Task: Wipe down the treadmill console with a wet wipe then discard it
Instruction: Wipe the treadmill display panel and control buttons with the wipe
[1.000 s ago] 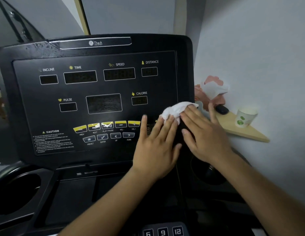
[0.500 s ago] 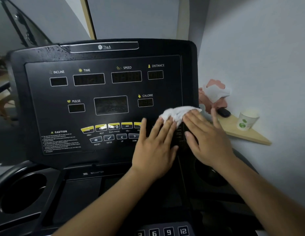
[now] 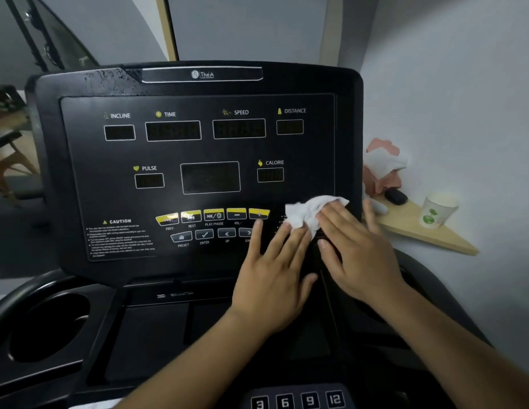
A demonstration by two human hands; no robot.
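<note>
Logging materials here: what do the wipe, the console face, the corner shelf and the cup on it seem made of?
Wipe: probably soft white nonwoven sheet; crumples in folds.
Console face: black plastic, semi-gloss; shows glare and smears.
Shelf: pale wood or laminate, matte; tan surface, grain unclear.
Cup: likely paper; matte white with green print.

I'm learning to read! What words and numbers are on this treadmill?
"TheA": console top strip.
"INCLINE", "TIME", "SPEED", "DISTANCE", "PULSE", "CALORIE": above display windows.
"CAUTION": warning label; its small print is unreadable.
"PREV", "NEXT", "PLAY/PAUSE", "VOL-", "PRESET", "ENTER", "UP": under buttons.
"3", "6", "9", "12": bottom keys.
The left hand covers more labels.
</note>
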